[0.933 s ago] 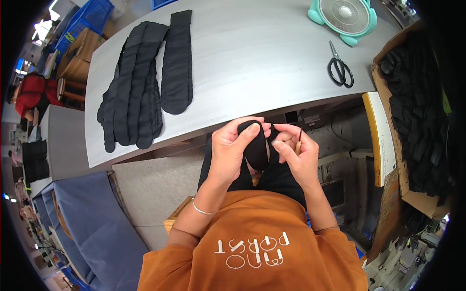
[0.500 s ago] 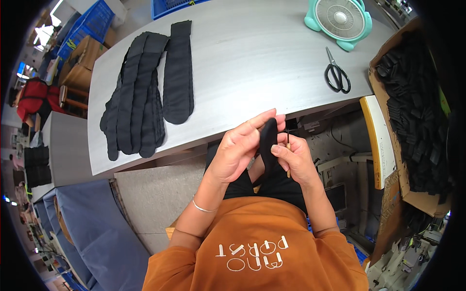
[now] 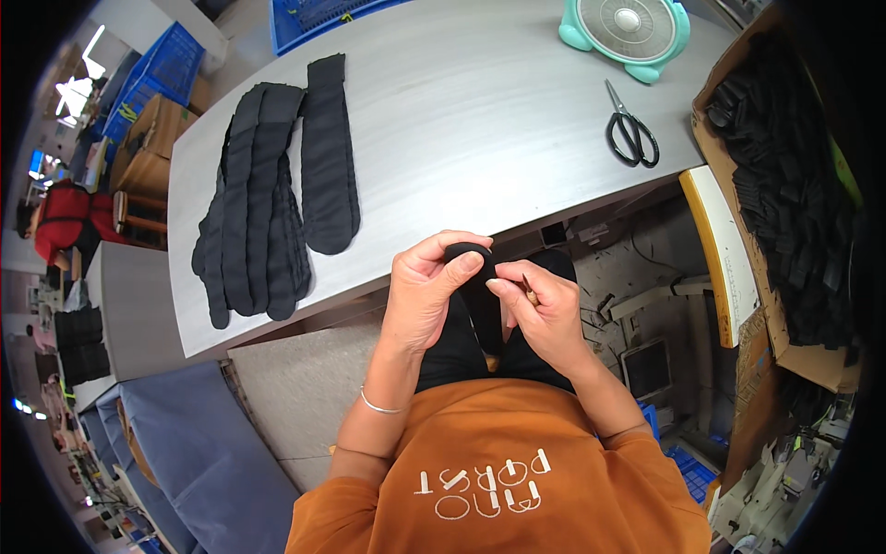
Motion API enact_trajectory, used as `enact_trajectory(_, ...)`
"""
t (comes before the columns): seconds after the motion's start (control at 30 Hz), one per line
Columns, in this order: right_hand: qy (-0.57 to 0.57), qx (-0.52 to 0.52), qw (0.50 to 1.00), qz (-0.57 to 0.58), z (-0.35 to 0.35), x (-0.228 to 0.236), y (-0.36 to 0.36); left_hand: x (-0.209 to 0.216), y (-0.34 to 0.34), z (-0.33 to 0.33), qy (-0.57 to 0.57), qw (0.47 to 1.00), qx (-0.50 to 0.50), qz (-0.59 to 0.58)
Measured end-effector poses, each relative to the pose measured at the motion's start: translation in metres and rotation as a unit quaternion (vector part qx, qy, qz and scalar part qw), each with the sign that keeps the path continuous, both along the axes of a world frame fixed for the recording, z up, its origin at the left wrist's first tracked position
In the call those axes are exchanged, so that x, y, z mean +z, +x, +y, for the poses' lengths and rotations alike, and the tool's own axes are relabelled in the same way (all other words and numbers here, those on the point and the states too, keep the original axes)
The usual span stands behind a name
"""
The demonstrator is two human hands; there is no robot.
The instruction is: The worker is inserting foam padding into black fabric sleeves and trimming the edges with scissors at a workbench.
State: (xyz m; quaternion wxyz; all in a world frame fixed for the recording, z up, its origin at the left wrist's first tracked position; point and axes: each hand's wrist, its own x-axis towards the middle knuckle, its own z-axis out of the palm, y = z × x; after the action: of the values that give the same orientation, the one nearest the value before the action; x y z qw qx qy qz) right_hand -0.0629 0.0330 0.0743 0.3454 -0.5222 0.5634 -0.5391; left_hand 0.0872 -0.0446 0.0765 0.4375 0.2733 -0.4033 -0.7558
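In front of my lap a black fabric strip (image 3: 484,309) with a rounded end hangs down between my hands. My left hand (image 3: 426,288) pinches its top end between thumb and fingers. Close by on the right, my right hand (image 3: 544,309) has its thumb and forefinger at the strip's edge. It also holds a thin pointed tool (image 3: 532,296) with a light wood-coloured handle, mostly hidden by the fingers. On the grey table (image 3: 443,138), overlapping black strips (image 3: 254,203) lie at the left, with a further black strip (image 3: 329,157) beside them.
Black-handled scissors (image 3: 632,134) lie on the table's right side, near a turquoise fan (image 3: 628,32). A cardboard box (image 3: 803,365) full of black pieces stands at the right. Blue cloth (image 3: 198,434) hangs at the lower left, and a person in red (image 3: 74,217) is farther off.
Both hands have come lower and nearer my body with the strip. My left fingers, stretched along it before, now curl over its top end. The view has shifted slightly.
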Motion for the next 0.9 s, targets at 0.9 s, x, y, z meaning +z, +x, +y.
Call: enact_trajectory(0.9,0.249,0.090,0.960,-0.095,-0.007,-0.078,-0.025,-0.030,-0.048,-0.174,-0.465,0.691,0.387,-0.395)
